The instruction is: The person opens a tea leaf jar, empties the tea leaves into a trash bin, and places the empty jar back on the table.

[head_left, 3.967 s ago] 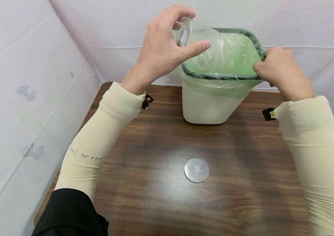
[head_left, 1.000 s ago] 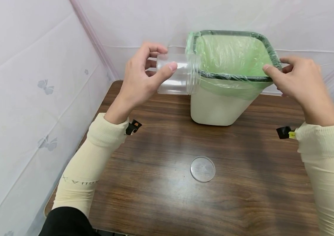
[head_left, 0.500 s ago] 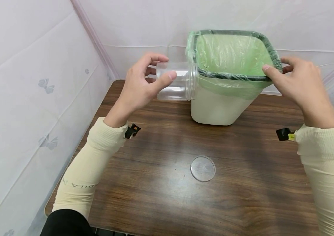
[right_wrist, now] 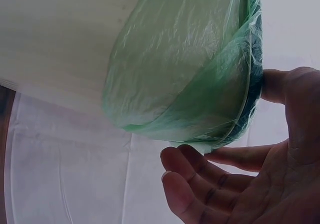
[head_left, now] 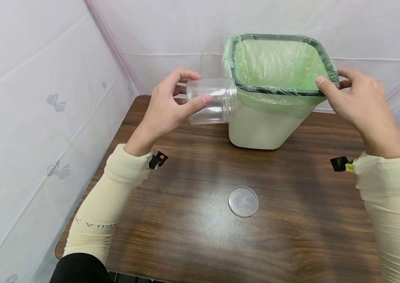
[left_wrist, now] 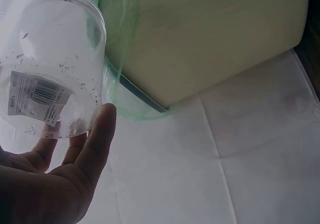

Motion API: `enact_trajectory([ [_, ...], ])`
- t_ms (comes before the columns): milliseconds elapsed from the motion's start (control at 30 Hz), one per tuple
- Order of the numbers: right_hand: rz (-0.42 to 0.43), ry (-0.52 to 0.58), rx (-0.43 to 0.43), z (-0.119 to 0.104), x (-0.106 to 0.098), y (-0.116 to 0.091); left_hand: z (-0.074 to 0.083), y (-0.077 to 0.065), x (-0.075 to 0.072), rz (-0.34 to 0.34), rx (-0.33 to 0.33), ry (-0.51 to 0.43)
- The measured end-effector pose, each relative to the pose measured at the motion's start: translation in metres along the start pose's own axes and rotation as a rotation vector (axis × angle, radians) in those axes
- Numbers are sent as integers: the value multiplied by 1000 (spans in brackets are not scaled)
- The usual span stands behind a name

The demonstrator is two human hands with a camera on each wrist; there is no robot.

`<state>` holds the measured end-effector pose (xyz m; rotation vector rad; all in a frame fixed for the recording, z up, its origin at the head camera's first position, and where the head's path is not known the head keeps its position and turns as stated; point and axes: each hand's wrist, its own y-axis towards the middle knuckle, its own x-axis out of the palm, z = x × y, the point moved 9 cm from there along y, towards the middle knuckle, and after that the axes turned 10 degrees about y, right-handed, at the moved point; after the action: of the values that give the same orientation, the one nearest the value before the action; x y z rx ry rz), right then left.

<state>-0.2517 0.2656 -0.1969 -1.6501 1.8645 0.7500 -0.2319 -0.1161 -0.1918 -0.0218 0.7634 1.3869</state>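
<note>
My left hand (head_left: 168, 106) grips a clear plastic jar (head_left: 208, 103) near its base. The jar lies on its side with its lidless mouth facing right, left of the trash bin (head_left: 256, 125) and just below the rim's level. Small dark specks dot the jar, and a barcode label (left_wrist: 37, 94) shows at its base end. A thin green bag (head_left: 281, 67) lines the pale bin and folds over its dark rim. At the rim's right side, my right hand (head_left: 362, 102) pinches the edge between thumb and index finger; its other fingers are loosely bent below.
A round clear lid (head_left: 243, 201) lies flat on the brown wooden table (head_left: 171, 220), in front of the bin. White sheeting (head_left: 164, 31) hangs behind the table and along its left side.
Four seconds ago the jar was tilted over the bin's opening. My left hand has since brought it out to the left and lowered it slightly. The right hand stays at the rim.
</note>
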Motion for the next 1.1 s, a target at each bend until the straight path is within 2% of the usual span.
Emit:
enact_trajectory([
  [500, 9, 28, 8, 3, 4, -7, -14, -7, 6, -38, -38, -86],
  [667, 19, 33, -7, 5, 4, -7, -19, -11, 9, -63, -68, -69],
  [833, 23, 36, -6, 9, 5, -9, -21, -14, 10, -75, -49, -36],
  [1100, 29, 45, -7, 10, 7, -11, -24, -17, 10, -75, -27, -35],
])
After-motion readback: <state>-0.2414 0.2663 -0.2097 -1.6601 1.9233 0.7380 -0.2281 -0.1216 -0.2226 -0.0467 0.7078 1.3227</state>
